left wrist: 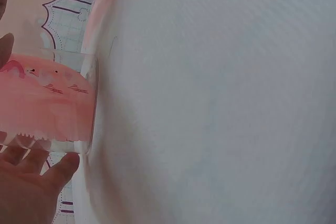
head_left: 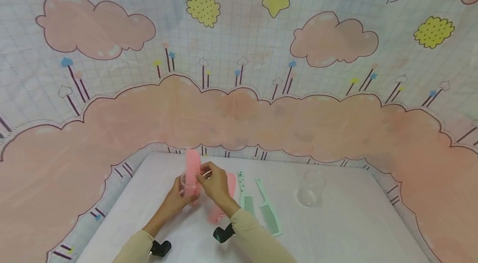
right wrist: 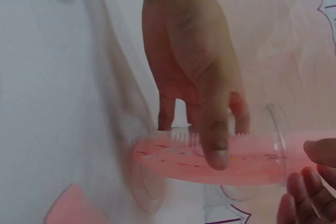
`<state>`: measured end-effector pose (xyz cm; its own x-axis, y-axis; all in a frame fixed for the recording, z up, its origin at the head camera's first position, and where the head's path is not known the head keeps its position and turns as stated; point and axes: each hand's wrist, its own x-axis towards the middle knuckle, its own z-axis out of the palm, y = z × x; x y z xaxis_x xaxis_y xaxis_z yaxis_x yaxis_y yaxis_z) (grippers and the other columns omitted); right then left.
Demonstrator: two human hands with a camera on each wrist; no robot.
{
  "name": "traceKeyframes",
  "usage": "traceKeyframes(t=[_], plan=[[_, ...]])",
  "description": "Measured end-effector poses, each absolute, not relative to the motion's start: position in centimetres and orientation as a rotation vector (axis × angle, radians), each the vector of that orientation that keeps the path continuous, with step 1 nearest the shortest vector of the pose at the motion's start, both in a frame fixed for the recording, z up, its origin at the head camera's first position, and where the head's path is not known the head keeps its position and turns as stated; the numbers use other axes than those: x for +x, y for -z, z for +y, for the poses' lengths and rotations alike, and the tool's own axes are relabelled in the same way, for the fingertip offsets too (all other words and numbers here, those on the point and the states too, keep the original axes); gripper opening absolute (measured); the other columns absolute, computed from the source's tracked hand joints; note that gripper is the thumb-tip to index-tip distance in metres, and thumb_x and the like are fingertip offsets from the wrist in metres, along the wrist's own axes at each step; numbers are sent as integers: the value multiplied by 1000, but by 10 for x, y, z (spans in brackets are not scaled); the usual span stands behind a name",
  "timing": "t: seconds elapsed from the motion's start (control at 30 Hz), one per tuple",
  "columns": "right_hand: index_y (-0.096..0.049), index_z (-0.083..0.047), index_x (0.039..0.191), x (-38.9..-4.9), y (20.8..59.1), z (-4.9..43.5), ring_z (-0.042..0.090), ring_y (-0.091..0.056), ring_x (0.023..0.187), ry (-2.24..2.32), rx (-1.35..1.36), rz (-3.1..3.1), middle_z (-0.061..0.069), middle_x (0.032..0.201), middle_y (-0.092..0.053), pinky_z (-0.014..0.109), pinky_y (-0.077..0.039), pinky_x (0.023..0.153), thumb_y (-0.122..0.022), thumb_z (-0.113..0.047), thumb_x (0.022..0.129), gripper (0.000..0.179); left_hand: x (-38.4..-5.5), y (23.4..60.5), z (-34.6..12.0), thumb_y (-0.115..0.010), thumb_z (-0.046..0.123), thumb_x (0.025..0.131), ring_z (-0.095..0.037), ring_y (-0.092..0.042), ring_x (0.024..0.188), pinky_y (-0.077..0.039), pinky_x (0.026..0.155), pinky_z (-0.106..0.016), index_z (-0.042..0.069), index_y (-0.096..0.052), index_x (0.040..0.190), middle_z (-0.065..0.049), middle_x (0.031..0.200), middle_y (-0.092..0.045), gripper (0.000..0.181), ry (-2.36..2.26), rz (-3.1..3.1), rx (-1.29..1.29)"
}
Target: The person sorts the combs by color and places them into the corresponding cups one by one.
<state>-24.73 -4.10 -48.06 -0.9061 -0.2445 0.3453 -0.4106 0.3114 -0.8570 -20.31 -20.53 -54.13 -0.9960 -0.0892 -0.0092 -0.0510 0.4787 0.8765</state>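
Observation:
A clear plastic cup [left wrist: 67, 57] is gripped by my left hand [head_left: 179, 197], its thumb on one side and fingers on the other. Inside the cup stands a pink comb [head_left: 192, 166], teeth end down and handle rising above the rim. In the right wrist view the comb's teeth [right wrist: 184, 139] and dark printed marks show through the cup wall. My right hand [head_left: 215, 182] pinches the comb's handle near the cup's mouth, thumb on one side and fingertips on the other.
Another pink object [head_left: 232, 183] lies on the white table, partly behind my right wrist. Beside it lie two mint-green combs, one with a printed handle [head_left: 240, 178] and one plainer [head_left: 269, 217]. A second clear cup [head_left: 311, 190] stands to the right. A patterned cloth backdrop [head_left: 239, 122] surrounds the table.

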Motion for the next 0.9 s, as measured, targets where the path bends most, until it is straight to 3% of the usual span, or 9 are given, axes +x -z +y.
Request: traceKeyframes(t=[0.33, 0.9], plan=[[-65, -11, 111, -249, 462, -10, 15, -69, 85, -1800, 680, -2428, 13, 105, -69, 19, -54, 63, -77, -18, 84, 30, -202, 538, -203, -75, 36, 85, -48, -30, 143, -33, 113, -62, 6, -13, 152, -28, 156, -29, 96, 1587, -2677, 149], [-64, -9, 113, -251, 456, 27, 21, -70, 96, -1837, 608, -2368, 8, 106, -69, 23, -59, 78, -76, -18, 85, 32, -204, 538, -203, -74, 37, 86, -54, -31, 140, -39, 107, -64, 7, -9, 152, -31, 156, -25, 98, 1579, -2719, 157]])
